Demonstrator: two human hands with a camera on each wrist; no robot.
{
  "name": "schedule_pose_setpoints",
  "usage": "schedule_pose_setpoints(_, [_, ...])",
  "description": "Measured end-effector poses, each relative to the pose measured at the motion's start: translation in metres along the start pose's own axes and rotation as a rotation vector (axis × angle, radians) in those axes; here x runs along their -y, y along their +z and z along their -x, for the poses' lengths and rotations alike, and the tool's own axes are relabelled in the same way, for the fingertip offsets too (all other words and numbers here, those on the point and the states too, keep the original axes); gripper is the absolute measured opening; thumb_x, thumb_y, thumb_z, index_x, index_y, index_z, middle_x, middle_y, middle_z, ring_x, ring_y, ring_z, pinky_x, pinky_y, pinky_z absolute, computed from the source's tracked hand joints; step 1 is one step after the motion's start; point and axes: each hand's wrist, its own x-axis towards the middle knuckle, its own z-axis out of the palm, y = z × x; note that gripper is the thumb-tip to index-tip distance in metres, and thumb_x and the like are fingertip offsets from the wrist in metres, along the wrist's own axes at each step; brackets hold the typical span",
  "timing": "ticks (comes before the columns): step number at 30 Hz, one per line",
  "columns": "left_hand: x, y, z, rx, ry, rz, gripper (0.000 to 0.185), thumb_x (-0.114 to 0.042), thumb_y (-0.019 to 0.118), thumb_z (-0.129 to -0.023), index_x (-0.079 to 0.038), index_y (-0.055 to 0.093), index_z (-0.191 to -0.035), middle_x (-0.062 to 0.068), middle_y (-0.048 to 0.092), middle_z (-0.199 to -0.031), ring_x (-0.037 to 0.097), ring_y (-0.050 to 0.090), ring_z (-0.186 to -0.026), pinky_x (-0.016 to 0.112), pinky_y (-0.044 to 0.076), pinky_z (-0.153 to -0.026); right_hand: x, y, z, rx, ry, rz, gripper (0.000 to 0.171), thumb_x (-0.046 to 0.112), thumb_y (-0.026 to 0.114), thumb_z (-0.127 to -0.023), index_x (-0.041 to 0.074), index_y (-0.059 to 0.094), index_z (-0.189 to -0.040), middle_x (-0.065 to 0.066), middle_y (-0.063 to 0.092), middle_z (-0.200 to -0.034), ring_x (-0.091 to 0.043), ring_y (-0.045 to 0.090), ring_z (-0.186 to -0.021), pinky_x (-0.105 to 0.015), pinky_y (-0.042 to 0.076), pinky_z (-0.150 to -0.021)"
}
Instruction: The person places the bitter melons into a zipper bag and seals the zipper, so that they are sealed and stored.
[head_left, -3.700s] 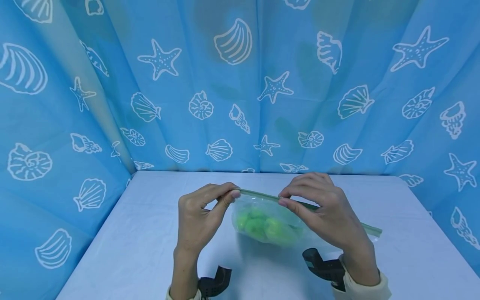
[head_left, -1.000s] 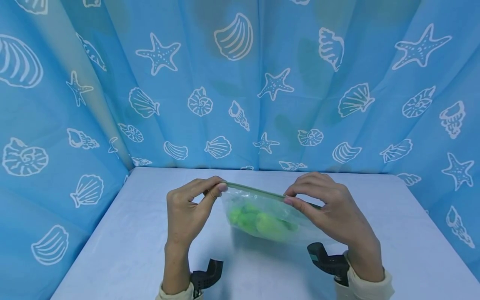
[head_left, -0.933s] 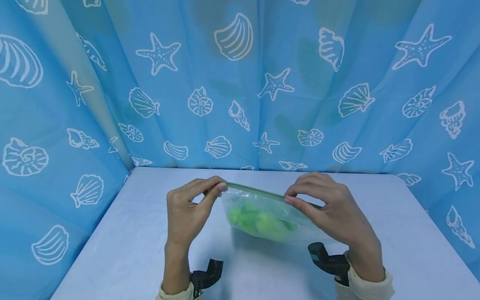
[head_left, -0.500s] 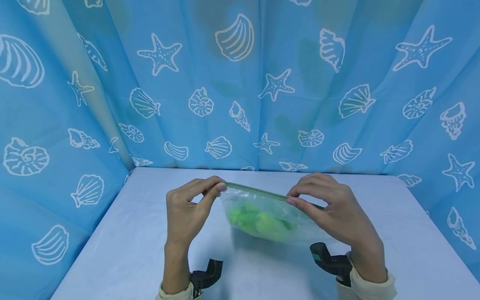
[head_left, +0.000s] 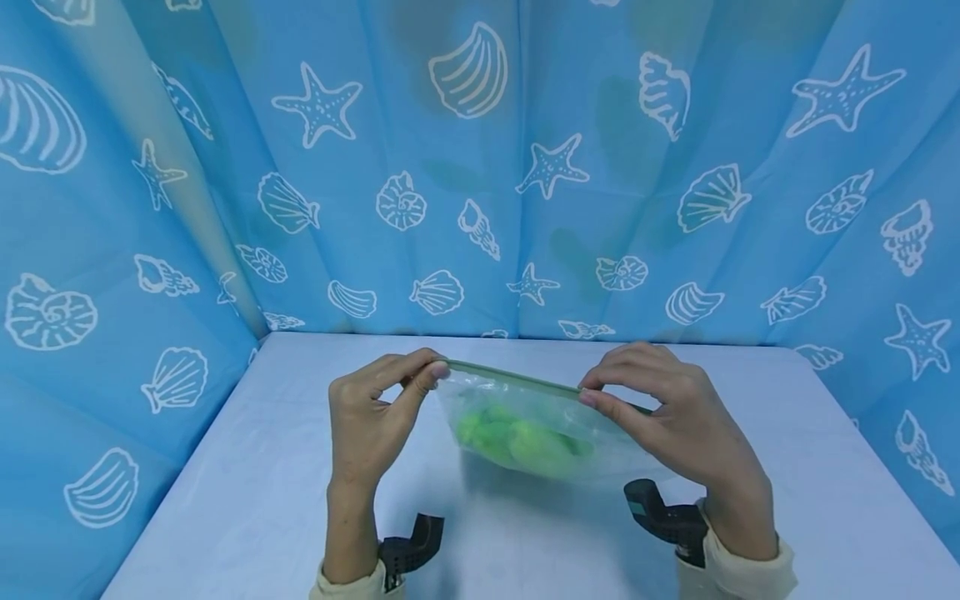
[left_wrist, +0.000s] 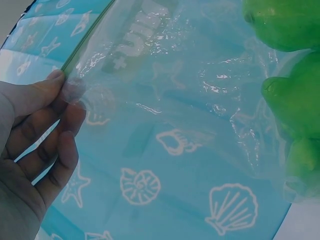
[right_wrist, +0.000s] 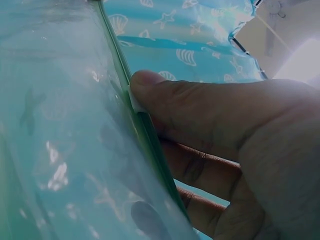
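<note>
A clear zip bag (head_left: 622, 442) with a green zip strip (head_left: 517, 379) along its top is held up over the table. Inside, toward its left, lie several green, lime-like fruits (head_left: 517, 442); nubbed ends show on the fruits (left_wrist: 295, 95) in the left wrist view. My left hand (head_left: 375, 408) pinches the strip's left end between thumb and forefinger. Farther right, my right hand (head_left: 675, 408) pinches the same strip, where a small whitish piece (right_wrist: 135, 102) shows under the thumb. That hand hides the bag's right end in the head view.
A white-covered table (head_left: 247, 500) spreads under the bag. Behind and to the sides hangs a blue curtain (head_left: 480, 167) printed with shells and starfish. Black wrist mounts (head_left: 412, 546) sit at both cuffs.
Since the earliest frame, my right hand has moved along the zip strip, away from the left hand. My left hand and the bag's left end have shifted left. Both hands keep pinching the strip.
</note>
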Motion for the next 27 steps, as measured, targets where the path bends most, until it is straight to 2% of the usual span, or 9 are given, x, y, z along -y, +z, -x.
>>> schedule_pose_setpoints(17, [0.0018,-0.0019,0.0006,0.005,-0.036,-0.034,0.018,-0.021,0.071,-0.08,-0.011,0.073,-0.095,-0.006,0.068,-0.082,0.007,0.057,-0.066,0.021,0.046,-0.059,-0.0019,-0.0036,0.0025,0.011,0.038,-0.003,0.03,0.002,0.076,-0.073,0.023,0.07,-0.093,0.015,0.064,-0.092,-0.007,0.055,-0.094,-0.023,0.04,-0.084])
schedule_pose_setpoints(27, [0.0032,-0.002,0.0001,-0.009,-0.024,-0.029,0.017,-0.02,0.071,-0.08,-0.01,0.074,-0.094,-0.004,0.069,-0.081,0.008,0.057,-0.065,0.02,0.046,-0.059,-0.0018,-0.0046,0.0023,0.009,0.037,-0.001,0.029,0.001,0.076,-0.072,0.022,0.07,-0.091,0.014,0.064,-0.09,-0.009,0.056,-0.093,-0.024,0.04,-0.084])
